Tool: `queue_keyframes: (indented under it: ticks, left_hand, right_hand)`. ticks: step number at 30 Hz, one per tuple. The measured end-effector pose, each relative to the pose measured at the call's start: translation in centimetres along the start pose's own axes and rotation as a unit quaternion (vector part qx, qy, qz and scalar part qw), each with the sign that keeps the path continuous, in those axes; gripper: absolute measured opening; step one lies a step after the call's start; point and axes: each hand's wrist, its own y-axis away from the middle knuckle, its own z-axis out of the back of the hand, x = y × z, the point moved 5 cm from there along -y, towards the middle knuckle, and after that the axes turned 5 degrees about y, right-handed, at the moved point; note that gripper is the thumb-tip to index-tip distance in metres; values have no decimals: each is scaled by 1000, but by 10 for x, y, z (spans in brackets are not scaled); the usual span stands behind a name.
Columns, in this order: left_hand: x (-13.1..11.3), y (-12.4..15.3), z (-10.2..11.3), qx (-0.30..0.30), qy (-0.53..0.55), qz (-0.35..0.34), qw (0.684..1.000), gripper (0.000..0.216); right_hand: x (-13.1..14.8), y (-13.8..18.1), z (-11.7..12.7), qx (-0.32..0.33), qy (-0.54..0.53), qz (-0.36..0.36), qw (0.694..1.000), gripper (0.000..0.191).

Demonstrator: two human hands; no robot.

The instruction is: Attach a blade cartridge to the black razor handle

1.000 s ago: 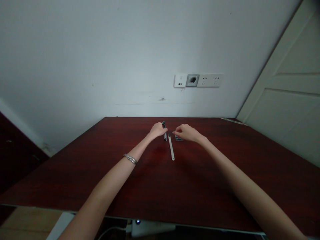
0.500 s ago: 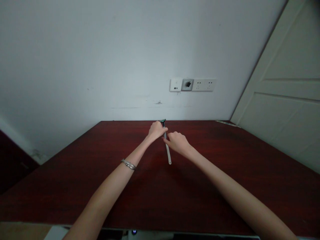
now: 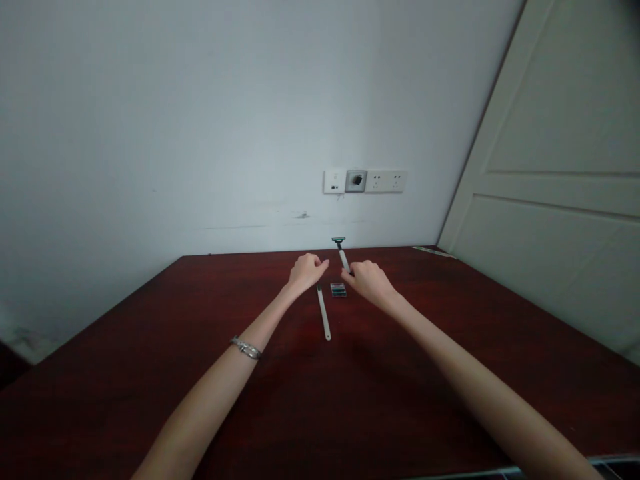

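My right hand [image 3: 371, 281] is closed round the lower part of a razor [image 3: 343, 257]. The razor's pale handle leans up and away, with a green-edged head at the top. To its left, my left hand [image 3: 306, 272] hovers with curled fingers and the thumb held apart, and nothing shows in it. A second pale razor handle [image 3: 324, 315], dark at its far tip and without a head, lies on the table below my left hand. Between the hands sits a small clear case [image 3: 339, 291] with dark and green contents too small to make out.
The dark red wooden table [image 3: 240, 413] reaches back to a white wall [image 3: 225, 133] with sockets [image 3: 385, 181]. A pale panelled door [image 3: 560, 200] stands along the right side. A thin printed strip [image 3: 433, 251] lies at the back right corner.
My left hand has let go of the razor near its head, and my right hand now holds it by the handle. The clear case has come into sight. The view has shifted slightly.
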Motion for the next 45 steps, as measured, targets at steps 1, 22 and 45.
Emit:
queue_keyframes:
  ticks: [1, 22, 45]
  left_hand:
    - [2, 2, -1, 10, -3, 3, 1000, 38]
    - [41, 27, -57, 284, -138, 69, 946, 34]
    - [41, 29, -72, 222, -179, 68, 956, 30]
  right_hand:
    - [-16, 1, 0, -1, 3, -13, 1000, 42]
    - [-242, 74, -64, 112, 44, -172, 978, 41]
    - [-223, 74, -43, 136, 51, -203, 968, 57]
